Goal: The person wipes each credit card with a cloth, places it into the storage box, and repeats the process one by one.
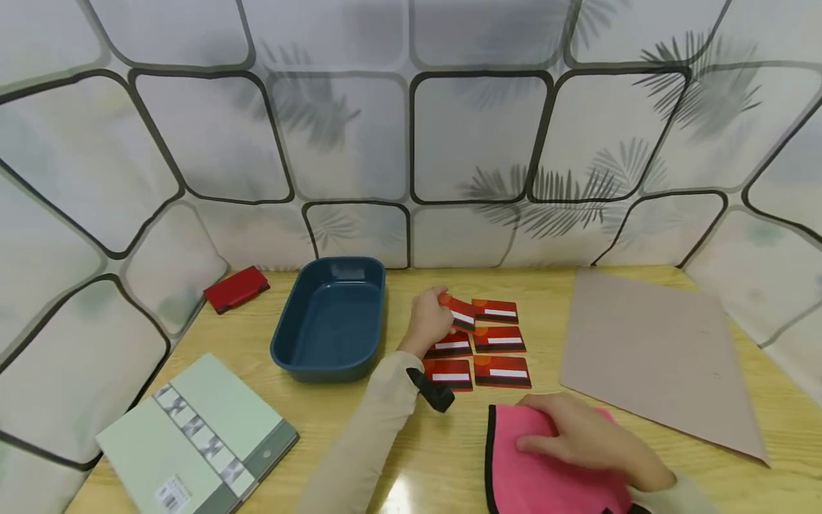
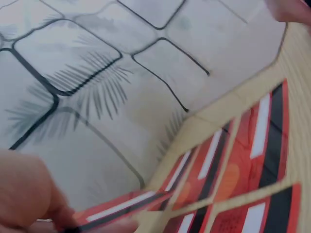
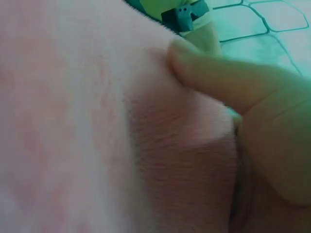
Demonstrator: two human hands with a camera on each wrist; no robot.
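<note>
Red bank-type cards, each with a white strip and a dark band, lie in two columns on the wooden table. My left hand (image 1: 429, 323) pinches the upper left card (image 1: 464, 314), which is tilted and overlaps the card (image 1: 452, 345) below it. In the left wrist view the fingers (image 2: 29, 194) hold that card at its edge. Nearer the front, my right hand (image 1: 578, 435) grips a pink cloth piece with black edging (image 1: 514, 457). Its thumb (image 3: 209, 73) presses on the pink fabric in the right wrist view; the other fingers are mostly hidden there.
Left of the cards stands a deep blue tray (image 1: 327, 373). A dark red wallet-like item (image 1: 235, 288) lies at the back left, a pale green binder or box (image 1: 199, 442) at the front left. A flat greyish-beige sheet (image 1: 655, 350) covers part of the right side. Patterned fabric walls (image 1: 478, 135) surround the table.
</note>
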